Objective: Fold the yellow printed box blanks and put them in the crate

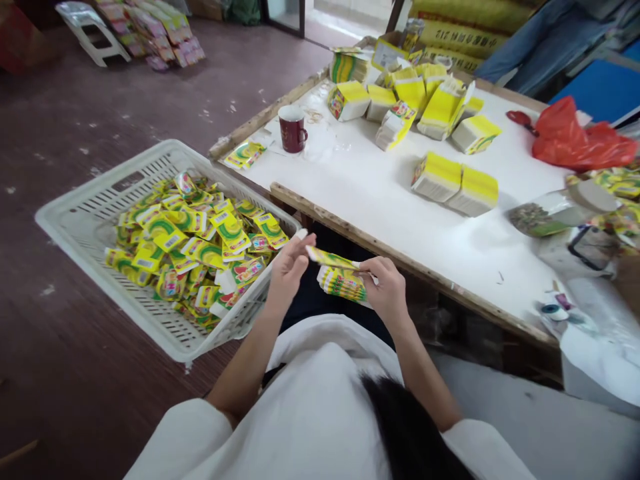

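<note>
My right hand [386,288] is closed on a fanned stack of yellow-and-green packets [343,285] above my lap. A single yellow packet [333,259] sticks out over the stack, its right end between my right thumb and fingers. Close to that packet's left end is my left hand [289,270], fingers extended and apart, with a white covering on one fingertip. It appears to hold nothing. At my left, a white plastic basket [127,317] contains a loose heap of similar filled packets [193,233].
A white-topped table [350,180] with a wooden edge stands ahead, bearing bundled yellow packets [455,183], a maroon mug [293,129], a red plastic bag [575,137] and a clear jar [545,210]. A white stool [93,30] stands on the floor at far left.
</note>
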`<action>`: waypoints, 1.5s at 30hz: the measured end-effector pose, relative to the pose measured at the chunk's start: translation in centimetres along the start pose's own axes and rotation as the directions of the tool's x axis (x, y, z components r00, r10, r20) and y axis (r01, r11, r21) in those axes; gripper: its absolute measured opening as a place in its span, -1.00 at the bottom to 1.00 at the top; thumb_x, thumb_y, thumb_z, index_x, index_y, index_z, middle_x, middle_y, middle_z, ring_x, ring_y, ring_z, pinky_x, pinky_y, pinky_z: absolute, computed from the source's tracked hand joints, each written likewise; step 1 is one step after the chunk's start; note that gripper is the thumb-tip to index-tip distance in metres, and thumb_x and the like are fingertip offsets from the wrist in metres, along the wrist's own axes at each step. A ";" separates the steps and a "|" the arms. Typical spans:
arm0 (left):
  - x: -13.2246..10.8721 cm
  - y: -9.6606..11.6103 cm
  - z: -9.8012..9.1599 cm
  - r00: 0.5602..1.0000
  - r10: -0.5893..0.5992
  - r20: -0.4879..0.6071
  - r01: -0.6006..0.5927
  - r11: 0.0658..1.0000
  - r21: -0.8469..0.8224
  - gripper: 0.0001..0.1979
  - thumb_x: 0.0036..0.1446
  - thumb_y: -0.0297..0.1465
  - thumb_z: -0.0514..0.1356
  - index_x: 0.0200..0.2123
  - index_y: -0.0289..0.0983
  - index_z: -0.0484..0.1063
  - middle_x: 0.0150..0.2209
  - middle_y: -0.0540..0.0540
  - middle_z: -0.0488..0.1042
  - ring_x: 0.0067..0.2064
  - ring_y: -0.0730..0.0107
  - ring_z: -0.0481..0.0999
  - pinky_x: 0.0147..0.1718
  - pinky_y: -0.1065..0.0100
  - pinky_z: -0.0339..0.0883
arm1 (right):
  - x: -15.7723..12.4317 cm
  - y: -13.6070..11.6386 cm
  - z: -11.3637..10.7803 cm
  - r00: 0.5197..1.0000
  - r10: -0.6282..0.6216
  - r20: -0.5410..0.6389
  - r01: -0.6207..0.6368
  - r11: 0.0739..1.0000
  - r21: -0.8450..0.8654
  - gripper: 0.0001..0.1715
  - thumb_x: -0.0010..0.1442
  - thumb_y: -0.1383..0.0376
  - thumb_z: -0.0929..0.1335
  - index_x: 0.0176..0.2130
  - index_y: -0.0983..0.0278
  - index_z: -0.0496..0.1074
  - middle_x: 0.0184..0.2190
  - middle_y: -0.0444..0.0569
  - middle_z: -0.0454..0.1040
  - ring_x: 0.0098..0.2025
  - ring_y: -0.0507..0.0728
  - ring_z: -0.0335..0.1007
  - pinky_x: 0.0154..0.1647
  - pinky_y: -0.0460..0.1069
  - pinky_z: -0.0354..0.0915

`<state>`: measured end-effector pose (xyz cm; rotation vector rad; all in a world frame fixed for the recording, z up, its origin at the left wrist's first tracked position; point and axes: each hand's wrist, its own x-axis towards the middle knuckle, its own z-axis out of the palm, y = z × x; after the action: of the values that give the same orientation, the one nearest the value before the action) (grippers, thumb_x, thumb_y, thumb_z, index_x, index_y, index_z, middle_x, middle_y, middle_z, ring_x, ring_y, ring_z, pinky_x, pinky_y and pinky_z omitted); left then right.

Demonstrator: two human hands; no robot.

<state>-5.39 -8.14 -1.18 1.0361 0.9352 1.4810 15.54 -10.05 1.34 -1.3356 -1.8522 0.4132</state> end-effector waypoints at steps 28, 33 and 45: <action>-1.4 -0.9 1.9 0.829 0.440 0.344 -0.509 0.343 0.790 -0.39 0.22 -0.10 0.24 0.22 -0.26 0.21 -0.12 -0.20 0.43 -0.12 0.13 0.45 -0.17 0.22 0.28 | 0.0 -1.1 3.2 0.754 0.539 0.375 -0.636 0.456 0.623 -0.33 0.05 -0.35 0.33 -0.34 0.18 0.35 -0.47 -0.10 0.40 -0.39 0.12 0.38 -0.38 0.01 0.36; -1.1 -0.8 2.0 0.808 0.434 0.397 -0.508 0.174 0.843 -0.61 0.28 -0.14 0.18 0.08 -0.21 0.40 -0.14 -0.21 0.46 -0.16 0.14 0.43 -0.18 0.19 0.19 | 0.6 -1.3 1.1 0.826 0.510 0.241 -0.561 0.698 0.446 -0.49 0.08 -0.13 0.44 -0.47 0.22 0.31 -0.56 -0.19 0.26 -0.51 0.01 0.13 -0.48 -0.07 0.16; -2.1 -2.4 1.8 0.882 0.379 0.279 -0.415 0.346 0.841 -0.57 0.16 -0.25 0.26 0.07 -0.23 0.35 -0.12 -0.21 0.46 -0.12 0.10 0.47 -0.18 0.18 0.28 | 0.0 -0.6 2.4 0.486 0.443 0.754 -0.843 0.009 0.538 -0.73 -0.02 0.08 0.39 -0.50 0.19 0.31 -0.60 -0.13 0.32 -0.57 0.06 0.17 -0.51 0.01 0.27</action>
<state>-2.79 -9.83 -3.18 2.2131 1.5934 1.2835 13.31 -9.86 0.19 -1.2132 -0.6362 2.0464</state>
